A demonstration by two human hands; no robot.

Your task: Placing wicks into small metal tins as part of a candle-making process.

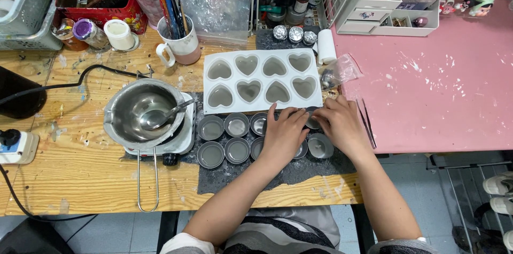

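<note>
Two rows of small round metal cups (pixel 224 137) filled with grey wax sit on a dark mat (pixel 224 176) on the wooden table. My left hand (pixel 283 134) lies flat over the cups in the middle of the rows, fingers spread and touching them. My right hand (pixel 342 126) rests beside it, its fingertips on a cup (pixel 320 147) at the right end. Just behind both hands lies a white heart-shaped mould tray (pixel 262 80) with several filled cavities. What sits under my palms is hidden.
A steel melting pot (pixel 141 115) with a spoon stands on a small white hotplate (pixel 184 139) at left. A mug of brushes (pixel 179 40), jars, baskets and wire racks crowd the back. A pink board (pixel 443 83) covers the right side. Cables run along the left.
</note>
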